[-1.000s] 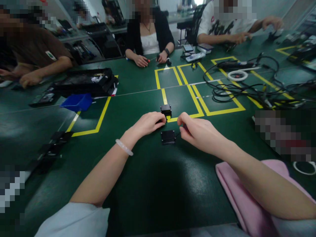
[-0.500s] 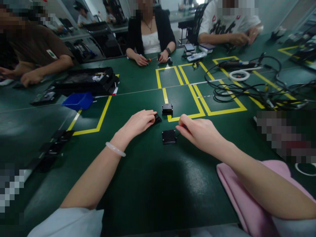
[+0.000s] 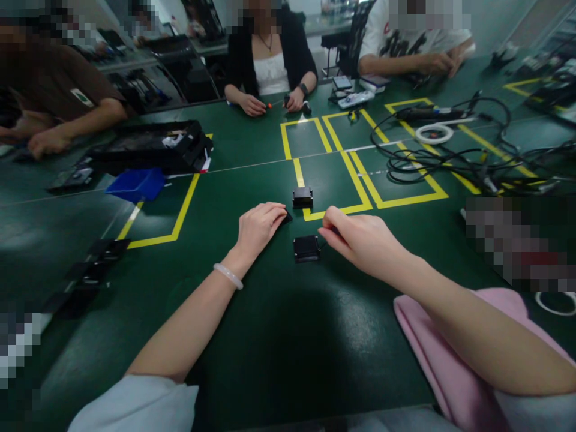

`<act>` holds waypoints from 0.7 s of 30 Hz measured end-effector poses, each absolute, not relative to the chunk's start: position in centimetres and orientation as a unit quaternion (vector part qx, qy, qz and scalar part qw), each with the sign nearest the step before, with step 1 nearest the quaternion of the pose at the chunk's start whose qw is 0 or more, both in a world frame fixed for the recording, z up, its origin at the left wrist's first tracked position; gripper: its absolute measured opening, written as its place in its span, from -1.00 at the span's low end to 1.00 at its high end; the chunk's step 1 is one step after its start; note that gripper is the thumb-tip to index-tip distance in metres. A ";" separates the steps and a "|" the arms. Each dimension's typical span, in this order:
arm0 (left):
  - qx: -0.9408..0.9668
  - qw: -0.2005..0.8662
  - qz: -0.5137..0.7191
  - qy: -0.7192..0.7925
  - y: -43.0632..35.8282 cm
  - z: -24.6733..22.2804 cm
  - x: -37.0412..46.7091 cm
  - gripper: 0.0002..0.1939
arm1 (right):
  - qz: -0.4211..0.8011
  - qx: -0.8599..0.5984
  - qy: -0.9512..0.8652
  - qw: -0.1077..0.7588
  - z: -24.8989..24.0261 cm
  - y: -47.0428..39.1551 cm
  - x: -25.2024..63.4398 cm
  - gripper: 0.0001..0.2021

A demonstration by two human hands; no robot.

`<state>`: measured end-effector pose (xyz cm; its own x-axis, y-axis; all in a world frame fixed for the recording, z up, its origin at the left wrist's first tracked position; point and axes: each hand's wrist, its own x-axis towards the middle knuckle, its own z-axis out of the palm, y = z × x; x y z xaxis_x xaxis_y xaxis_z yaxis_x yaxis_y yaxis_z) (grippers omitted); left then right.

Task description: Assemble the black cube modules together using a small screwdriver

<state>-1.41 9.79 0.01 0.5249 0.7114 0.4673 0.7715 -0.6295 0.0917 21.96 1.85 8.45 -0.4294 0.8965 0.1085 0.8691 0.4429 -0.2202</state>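
Note:
My left hand (image 3: 261,227) is closed over a small flat black part (image 3: 286,216) on the green table, its fingers hiding most of the piece. My right hand (image 3: 357,234) is pinched shut on a thin dark tool (image 3: 323,243), mostly covered by the fingers. The tool's tip points at the right side of a square black block (image 3: 306,248) with shiny bits at its corners; whether they touch I cannot tell. Beyond both hands, a second black block (image 3: 303,197) of similar look stands at the corner of a yellow-taped outline.
Several black parts (image 3: 92,270) lie at the left, near a blue scoop-like tray (image 3: 137,183) and stacked black trays (image 3: 153,147). Tangled black cables (image 3: 414,168) and a white ring (image 3: 434,134) cover the right. A pink cloth (image 3: 423,330) lies under my right forearm. Co-workers sit opposite.
My left wrist and forearm have swung right, and the fingers now cover more of the flat black part. My right hand holds nearly the same place and pinch. The view has shifted slightly.

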 end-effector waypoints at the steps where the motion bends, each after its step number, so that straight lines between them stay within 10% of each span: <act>1: -0.872 0.069 -0.237 -0.422 9.8 0.0 -1.4 -0.79 | 0.065 -0.524 -0.842 0.107 8.4 1.8 22.0 -0.80; 21: -0.894 0.119 -0.188 -0.388 10.4 -0.4 -1.7 -0.72 | 0.071 -0.518 -0.845 0.107 8.7 1.7 21.9 -0.80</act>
<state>-1.65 10.40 -0.40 0.6285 0.6489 0.4289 0.7387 -0.6707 -0.0677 21.90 1.71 8.66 -0.4394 0.8917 0.1083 0.8613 0.4525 -0.2313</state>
